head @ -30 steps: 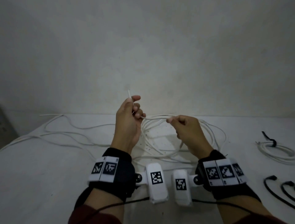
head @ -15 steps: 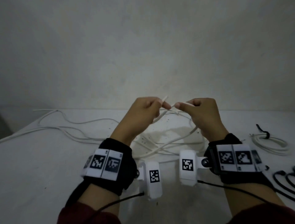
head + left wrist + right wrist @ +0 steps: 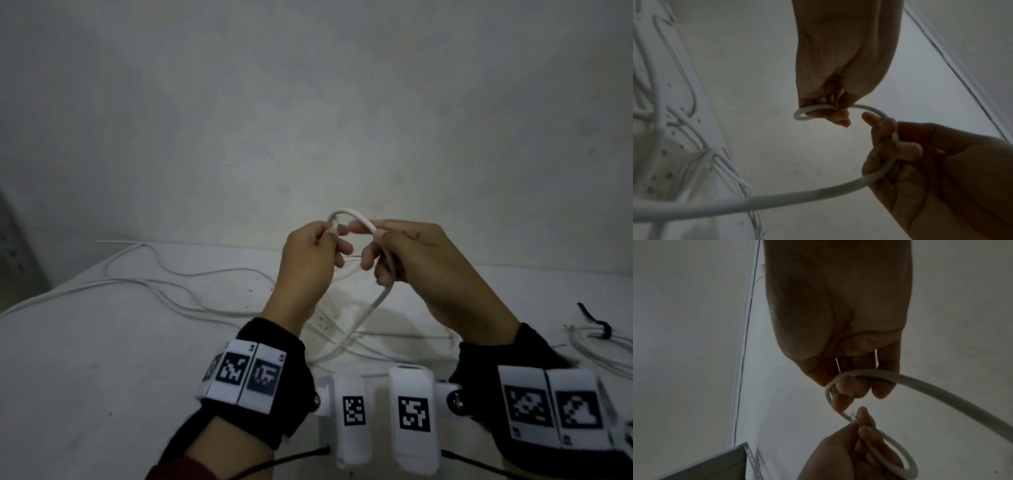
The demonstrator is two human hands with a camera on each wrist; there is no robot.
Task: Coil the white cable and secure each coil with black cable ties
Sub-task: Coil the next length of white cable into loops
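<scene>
Pinching the cable (image 3: pixel 373 301) end between thumb and fingertips, the left hand (image 3: pixel 310 263) is hovering above the table (image 3: pixel 102 359), just beside the right hand (image 3: pixel 424 270). The right hand is gripping the same cable a little further along, fingers curled round it. Between the two hands the cable is arching up in a small loop, peaking at 12 o'clock from the knuckles.

The left wrist view is showing the left hand (image 3: pixel 840 68) with the cable (image 3: pixel 797 199) curving round its fingertips, and the right hand (image 3: pixel 941 170) closing on the run at 4 o'clock. The right wrist view is showing the right hand (image 3: pixel 838 313) curled over the cable (image 3: pixel 941 389), with the left hand (image 3: pixel 849 456) at 6 o'clock pinching the end.

From the right hand the cable is dropping toward 7 o'clock and joining loose strands lying across the table, which are trailing off toward 9 o'clock.

At 3 o'clock, well apart from the hands, a coil (image 3: pixel 603 349) is lying on the table with a black tie (image 3: pixel 597 323) wrapped round it.

Both wrists are wearing black bands (image 3: pixel 274 383) carrying printed markers.
</scene>
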